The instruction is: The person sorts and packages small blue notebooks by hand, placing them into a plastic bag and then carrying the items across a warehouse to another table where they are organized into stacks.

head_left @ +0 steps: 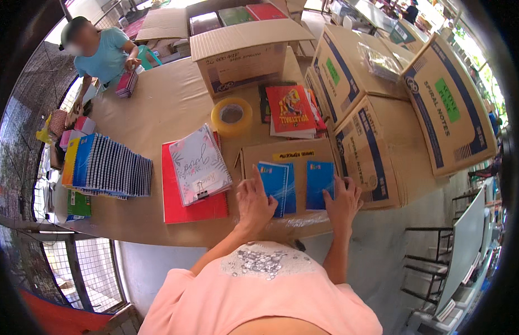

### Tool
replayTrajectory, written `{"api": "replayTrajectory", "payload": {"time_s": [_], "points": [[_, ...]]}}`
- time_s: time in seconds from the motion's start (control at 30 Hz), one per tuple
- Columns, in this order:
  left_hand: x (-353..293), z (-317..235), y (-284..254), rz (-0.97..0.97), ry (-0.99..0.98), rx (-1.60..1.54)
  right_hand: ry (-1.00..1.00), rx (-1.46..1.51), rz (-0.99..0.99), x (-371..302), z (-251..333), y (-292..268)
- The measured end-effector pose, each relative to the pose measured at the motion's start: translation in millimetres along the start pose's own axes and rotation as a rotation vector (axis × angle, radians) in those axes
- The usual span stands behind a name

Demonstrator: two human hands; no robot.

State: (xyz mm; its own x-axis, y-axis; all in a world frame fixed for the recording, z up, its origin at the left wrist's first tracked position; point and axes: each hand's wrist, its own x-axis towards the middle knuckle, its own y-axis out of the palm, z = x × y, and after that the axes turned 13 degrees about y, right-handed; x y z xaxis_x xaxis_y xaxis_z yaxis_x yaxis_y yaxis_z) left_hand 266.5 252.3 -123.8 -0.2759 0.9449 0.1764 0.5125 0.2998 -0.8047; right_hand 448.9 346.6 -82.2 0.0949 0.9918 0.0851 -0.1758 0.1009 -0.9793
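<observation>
Two small spiral notebooks with blue covers (279, 187) lie overlapping on a flat cardboard carton in front of me. A single blue notebook (320, 185) lies to their right, with a gap between. My left hand (256, 202) rests at the left edge of the overlapping pair, index finger stretched forward and thumb over their lower part. At the lower right of the single notebook is my right hand (344, 199), its thumb on the cover and its fingers spread along the side. Both hands look open; their undersides are hidden.
Left of the carton are a floral notebook with a binder clip (199, 167), red notebooks (173, 195) and a tall notebook stack (111, 167). Yellowish tape (231, 116), red-covered notebooks (292, 109) and large boxes (376, 151) stand beyond and right. Across the table, a person (100, 56) holds notebooks.
</observation>
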Motion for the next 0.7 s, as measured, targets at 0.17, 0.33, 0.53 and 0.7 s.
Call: {"api": "replayTrajectory", "payload": {"time_s": [0.17,0.33,0.53,0.7], "points": [[-1,5,1,-0.068,0.030,0.048,-0.203,0.245,-0.013,73,14,-3],[16,4,-27,-0.252,0.080,-0.075,-0.345,0.486,0.290,133,71,-24],[66,76,-65,-0.379,0.117,-0.193,-0.742,0.324,0.515,146,155,-9],[81,116,-102,-0.528,-0.026,0.004,-0.748,0.291,0.653,153,173,-1]]}}
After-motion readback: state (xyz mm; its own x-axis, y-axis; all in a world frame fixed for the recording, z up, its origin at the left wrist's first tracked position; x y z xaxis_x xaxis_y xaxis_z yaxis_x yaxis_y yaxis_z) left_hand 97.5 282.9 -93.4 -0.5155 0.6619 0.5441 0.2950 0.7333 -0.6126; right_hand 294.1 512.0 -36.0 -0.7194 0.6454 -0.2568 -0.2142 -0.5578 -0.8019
